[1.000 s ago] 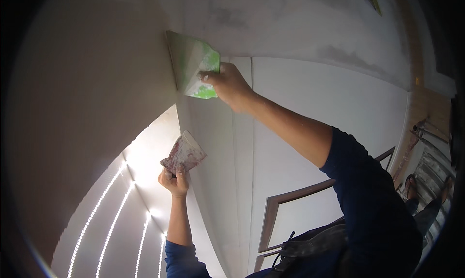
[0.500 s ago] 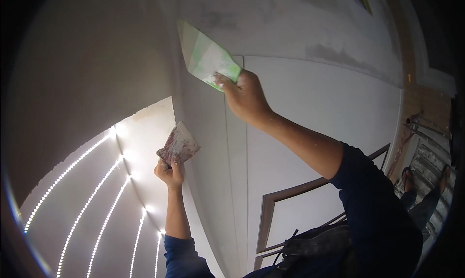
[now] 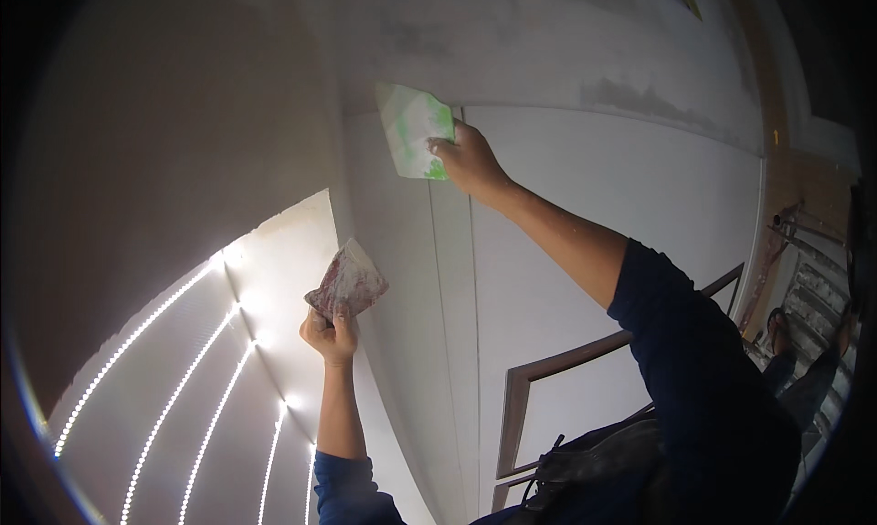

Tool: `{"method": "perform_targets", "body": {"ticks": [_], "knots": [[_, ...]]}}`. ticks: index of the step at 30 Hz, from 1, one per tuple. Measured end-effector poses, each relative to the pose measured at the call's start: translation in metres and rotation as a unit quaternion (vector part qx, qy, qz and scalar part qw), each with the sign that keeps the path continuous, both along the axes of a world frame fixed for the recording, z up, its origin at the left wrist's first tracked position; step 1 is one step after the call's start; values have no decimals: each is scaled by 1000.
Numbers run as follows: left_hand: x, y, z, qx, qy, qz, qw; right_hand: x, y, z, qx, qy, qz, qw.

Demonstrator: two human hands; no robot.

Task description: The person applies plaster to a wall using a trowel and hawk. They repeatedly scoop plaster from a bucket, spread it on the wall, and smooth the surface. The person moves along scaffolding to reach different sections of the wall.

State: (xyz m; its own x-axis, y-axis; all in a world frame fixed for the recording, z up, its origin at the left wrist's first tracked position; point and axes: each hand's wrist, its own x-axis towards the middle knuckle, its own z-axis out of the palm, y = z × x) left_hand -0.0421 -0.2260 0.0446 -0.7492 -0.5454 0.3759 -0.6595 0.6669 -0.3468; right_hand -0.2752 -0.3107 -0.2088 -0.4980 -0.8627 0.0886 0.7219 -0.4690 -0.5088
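Observation:
My right hand [image 3: 470,159] grips a green plastic putty scraper [image 3: 411,134] smeared with white filler, its thumb lying on the near face. The blade points up and left, near the corner where the dark ceiling-like surface meets the pale wall; whether it touches is unclear. Lower and to the left, my left hand [image 3: 331,338] is closed round a second scraper [image 3: 352,274], reddish-brown and crusted with whitish filler. This one is held upright, below and left of the green scraper.
Rows of lit LED strips [image 3: 142,350] run along the recess at lower left. A brown wooden frame [image 3: 557,365] stands against the white panelled wall [image 3: 594,214]. At far right my sandalled feet [image 3: 779,331] are on a stained slatted platform [image 3: 813,292].
My right hand has drawn the green scraper a little right and down, and its blade has turned more face-on. My left hand and its scraper have shifted slightly right and down in view.

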Motion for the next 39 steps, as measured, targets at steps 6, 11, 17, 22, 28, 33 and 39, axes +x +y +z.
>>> {"method": "perform_targets", "body": {"ticks": [6,11,17,22,28,33,39], "knots": [[25,-18,8,-9,52,-63,997,26,-83,53,-51,-55,74,994],[61,-38,21,9,41,-93,995,49,-100,88,-29,-130,146,980],[111,-47,45,25,24,-53,998,70,-49,109,-88,-185,161,965],[100,-45,58,22,53,-104,993,41,37,146,-127,-162,69,976],[83,18,77,-1,-3,-81,997,-19,197,162,-191,-172,6,966],[49,83,71,15,14,-92,996,-63,331,166,-239,-170,-41,955],[37,167,69,8,-10,-68,998,-116,469,146,-261,-158,-243,921]]}}
